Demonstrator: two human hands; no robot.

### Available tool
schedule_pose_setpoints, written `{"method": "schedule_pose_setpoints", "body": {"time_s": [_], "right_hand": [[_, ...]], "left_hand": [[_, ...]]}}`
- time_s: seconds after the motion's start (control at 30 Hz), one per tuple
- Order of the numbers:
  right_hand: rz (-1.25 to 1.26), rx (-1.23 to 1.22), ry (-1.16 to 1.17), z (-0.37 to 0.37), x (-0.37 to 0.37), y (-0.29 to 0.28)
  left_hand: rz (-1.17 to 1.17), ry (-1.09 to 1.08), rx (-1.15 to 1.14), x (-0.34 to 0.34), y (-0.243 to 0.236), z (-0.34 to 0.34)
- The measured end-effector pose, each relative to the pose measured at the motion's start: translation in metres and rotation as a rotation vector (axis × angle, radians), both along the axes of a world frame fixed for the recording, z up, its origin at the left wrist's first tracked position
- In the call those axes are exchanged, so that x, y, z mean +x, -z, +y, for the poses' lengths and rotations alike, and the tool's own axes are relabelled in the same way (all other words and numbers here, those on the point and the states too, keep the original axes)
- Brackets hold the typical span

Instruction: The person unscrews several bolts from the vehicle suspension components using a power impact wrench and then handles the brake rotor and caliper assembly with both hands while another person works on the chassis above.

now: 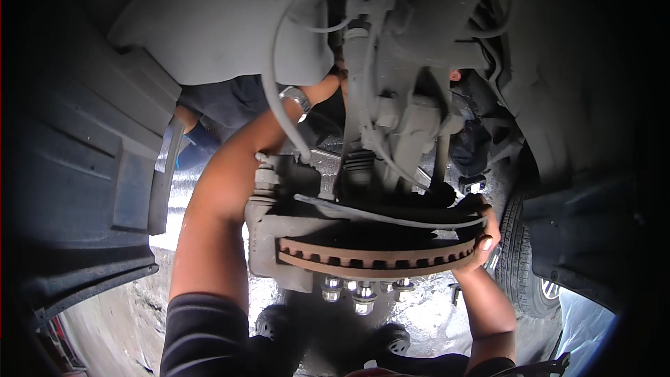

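Note:
A vented brake disc with a rusty rim sits edge-on in the middle, inside a brake caliper on its left. My right hand is closed around the disc's right edge, thumb on the near side. Reaching up past the caliper, my left arm wears a metal watch. My left hand is beside the upright strut; its fingers are hidden behind it. A grey hose curves down to the caliper. Wheel studs with nuts point toward me beneath the disc.
Wheel-arch panels flank both sides. At the right stands a tyre near the floor. Beyond the strut, another person in dark clothing is partly visible. A thin cable crosses above the disc.

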State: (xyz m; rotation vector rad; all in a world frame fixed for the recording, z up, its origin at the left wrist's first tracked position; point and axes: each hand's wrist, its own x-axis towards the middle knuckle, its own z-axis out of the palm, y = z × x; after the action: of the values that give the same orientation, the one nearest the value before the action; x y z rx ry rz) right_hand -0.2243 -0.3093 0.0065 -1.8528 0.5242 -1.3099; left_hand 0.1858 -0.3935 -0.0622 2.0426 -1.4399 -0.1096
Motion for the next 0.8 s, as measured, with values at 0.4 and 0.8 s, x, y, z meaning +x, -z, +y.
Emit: {"method": "schedule_pose_setpoints", "body": {"time_s": [0.4,0.8], "right_hand": [[0.000,-0.033,-0.013,-0.002,0.000,-0.001],[0.012,-0.052,-0.047,-0.005,-0.003,0.003]], "left_hand": [[-0.164,-0.047,-0.060,0.001,-0.005,0.007],[-0.227,-0.068,-0.100,-0.003,-0.009,0.012]]}}
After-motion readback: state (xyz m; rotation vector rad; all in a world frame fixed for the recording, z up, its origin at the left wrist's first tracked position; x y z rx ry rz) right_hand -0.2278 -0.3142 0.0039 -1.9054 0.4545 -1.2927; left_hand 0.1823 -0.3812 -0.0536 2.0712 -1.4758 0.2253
